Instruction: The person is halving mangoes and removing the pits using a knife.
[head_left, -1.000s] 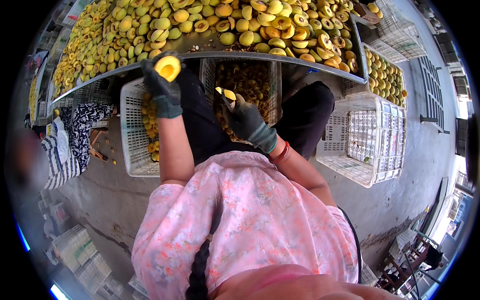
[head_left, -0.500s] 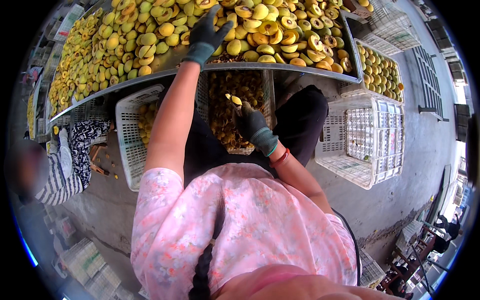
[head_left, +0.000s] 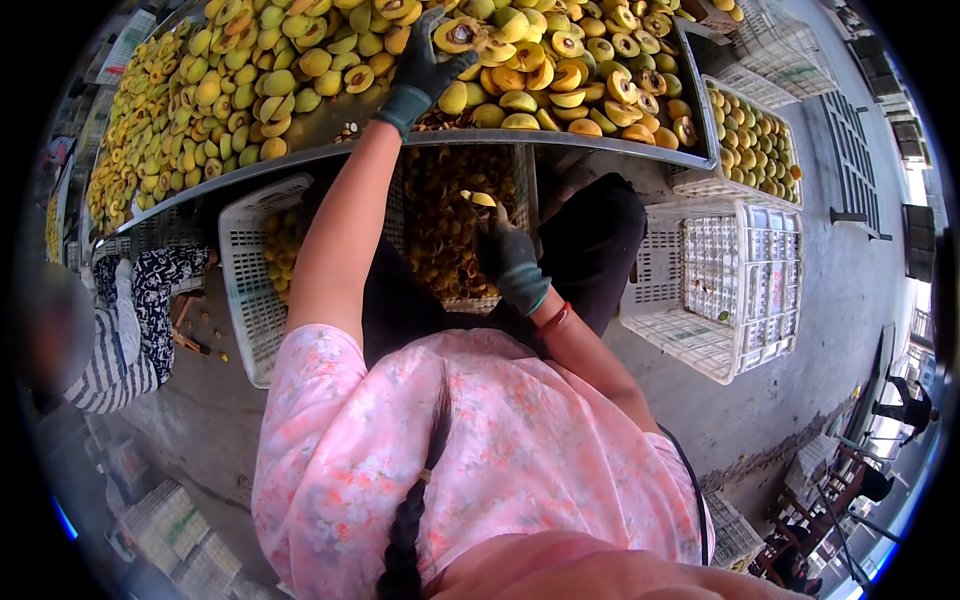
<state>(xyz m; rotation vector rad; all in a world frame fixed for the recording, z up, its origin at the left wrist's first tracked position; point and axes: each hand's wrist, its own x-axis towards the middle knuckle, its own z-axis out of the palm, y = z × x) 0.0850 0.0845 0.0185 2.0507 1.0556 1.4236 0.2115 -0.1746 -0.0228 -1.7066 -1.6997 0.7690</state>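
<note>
My left hand (head_left: 425, 72), in a dark glove, reaches over the metal-edged table (head_left: 330, 122) into a heap of halved yellow-green fruit (head_left: 285, 85). Its thumb and forefinger are round a fruit half (head_left: 458, 36) whose cut face with a brown hollow shows. Lower down, above a crate, my gloved right hand (head_left: 508, 258) is closed on a small yellow-tipped thing (head_left: 480, 198); the glove hides its lower part, so its kind is unclear. Below the table edge, the crate of brown-yellow scraps (head_left: 455, 240) stands between my knees.
A white crate (head_left: 250, 300) with some fruit stands at my left knee. To the right are an open white crate (head_left: 740, 290) and a crate of whole fruit (head_left: 755, 140). A person in striped sleeves (head_left: 115, 350) sits at the far left.
My left hand has come round a fruit half that was not between its fingers before. My right hand stays over the scrap crate, its yellow-tipped thing tilted a little differently. The view has shifted slightly.
</note>
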